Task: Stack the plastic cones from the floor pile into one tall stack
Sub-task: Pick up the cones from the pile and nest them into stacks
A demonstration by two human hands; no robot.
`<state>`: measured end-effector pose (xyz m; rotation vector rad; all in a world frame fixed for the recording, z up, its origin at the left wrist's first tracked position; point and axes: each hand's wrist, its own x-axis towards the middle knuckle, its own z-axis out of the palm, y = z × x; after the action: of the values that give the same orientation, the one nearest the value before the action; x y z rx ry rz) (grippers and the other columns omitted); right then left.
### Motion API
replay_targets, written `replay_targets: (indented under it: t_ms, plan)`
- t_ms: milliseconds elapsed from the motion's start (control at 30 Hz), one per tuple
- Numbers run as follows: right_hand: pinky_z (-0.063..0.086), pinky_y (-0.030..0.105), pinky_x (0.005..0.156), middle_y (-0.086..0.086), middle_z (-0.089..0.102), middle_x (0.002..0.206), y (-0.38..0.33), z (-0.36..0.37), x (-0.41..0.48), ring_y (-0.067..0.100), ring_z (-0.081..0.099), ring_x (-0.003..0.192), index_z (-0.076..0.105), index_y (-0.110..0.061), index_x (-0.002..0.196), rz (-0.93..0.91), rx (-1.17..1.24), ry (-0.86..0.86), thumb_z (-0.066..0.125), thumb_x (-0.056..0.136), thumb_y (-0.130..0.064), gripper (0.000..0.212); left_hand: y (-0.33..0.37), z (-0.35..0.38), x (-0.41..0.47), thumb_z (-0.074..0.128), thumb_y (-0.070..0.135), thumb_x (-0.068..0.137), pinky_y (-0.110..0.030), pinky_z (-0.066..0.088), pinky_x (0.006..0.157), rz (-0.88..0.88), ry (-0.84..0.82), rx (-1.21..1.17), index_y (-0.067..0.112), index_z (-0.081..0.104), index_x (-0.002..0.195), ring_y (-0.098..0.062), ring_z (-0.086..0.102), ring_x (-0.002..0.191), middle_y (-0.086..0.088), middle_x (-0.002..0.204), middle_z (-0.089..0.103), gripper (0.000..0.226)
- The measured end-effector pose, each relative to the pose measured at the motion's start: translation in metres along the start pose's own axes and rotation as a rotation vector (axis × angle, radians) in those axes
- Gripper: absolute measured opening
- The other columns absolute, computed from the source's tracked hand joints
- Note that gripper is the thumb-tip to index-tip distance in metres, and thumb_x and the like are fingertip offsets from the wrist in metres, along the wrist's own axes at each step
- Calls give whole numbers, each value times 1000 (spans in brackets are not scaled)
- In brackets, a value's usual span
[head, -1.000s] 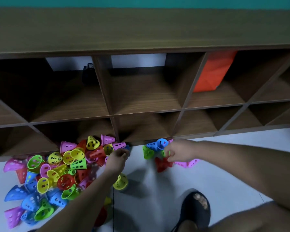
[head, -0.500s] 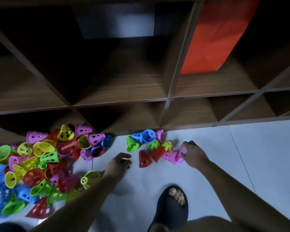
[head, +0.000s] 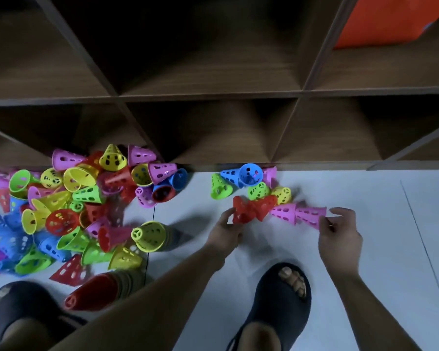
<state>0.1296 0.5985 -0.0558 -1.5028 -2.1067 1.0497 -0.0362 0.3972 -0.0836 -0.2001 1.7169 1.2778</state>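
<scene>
Pinching red cone [head: 243, 211] in left hand [head: 224, 230], pink cone [head: 309, 216] by rim in right hand [head: 340, 234]; judged light, stiff, rim-grippable

Single head-worn view — steeply down and forward, close over the floor [head: 365, 249] before a wooden shelf unit [head: 213, 93].

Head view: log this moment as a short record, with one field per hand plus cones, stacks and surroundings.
left hand: pinches red cone
right hand: fingertips at the end of pink cone; grip unclear
loose cones: big pile at left, small cluster by the shelf
stacks: yellow stack and red stack, both lying on their sides
surroundings: wooden shelf, orange object in its upper right compartment, white floor, dark slippers
</scene>
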Motion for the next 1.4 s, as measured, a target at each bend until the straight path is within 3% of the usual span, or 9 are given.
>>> replay_targets:
  t_ms: [200,333,400,467,633,733,1000,1300,1400]
  plan:
    - [54,36,82,-3,77,91,-46,7,-40,19,72,87,62,-28,112,60,309,40,69,99,-23,15,-11,-9,12,70,31,99,-30,54,73,44,161,-15,31,75,112,-15,70,82,7,92,79,14]
    - [50,31,66,11,69,77,-80,30,-57,24,59,67,72,-15,104,91,543,-128,70,98,-9,8,-8,-27,-8,79,18,92,-28,53,70,68,222,-85,15,82,88,-14,69,71,-1,80,79,5]
    - [49,30,64,23,64,79,-93,46,-67,23,56,67,74,-10,102,152,690,-264,70,97,-6,8,-3,-36,-29,76,6,92,-30,53,67,127,205,-83,7,81,88,-16,67,68,-11,83,79,6]
    - [53,28,66,15,69,83,-107,62,-75,20,61,72,75,-8,97,294,887,-395,70,94,-2,9,8,-48,-58,70,-1,95,-25,53,64,195,180,-91,1,78,92,-17,66,67,-18,87,78,9]
    - [46,21,53,9,66,74,-141,84,-87,14,56,59,70,-6,89,517,1104,-664,48,100,10,29,34,-107,-123,66,1,100,-23,55,70,336,252,-70,10,79,104,-16,67,73,-12,91,79,16]
    - [39,21,49,8,61,63,-155,96,-94,13,51,52,74,-11,76,508,1106,-753,41,98,15,47,47,-149,-132,65,7,103,-36,61,86,382,364,-113,16,78,111,-22,74,93,-5,103,80,19]
    - [39,22,52,11,60,71,-190,131,-126,17,51,56,66,-6,94,388,919,-1078,43,99,13,30,34,-205,-110,59,12,107,-54,58,87,308,453,-177,17,78,109,-30,70,94,-13,109,78,20]
    - [48,27,55,13,65,69,-202,173,-145,21,61,60,65,-3,103,194,591,-1098,59,105,-7,7,21,-212,-101,57,8,104,-21,52,58,200,539,-116,18,78,98,-15,67,73,0,88,79,24]
    - [52,29,55,19,66,72,-196,176,-142,25,65,64,64,-1,101,121,496,-1044,61,103,-5,5,30,-218,-98,62,16,105,-23,51,67,227,531,-87,20,79,103,-13,71,87,3,100,80,18]
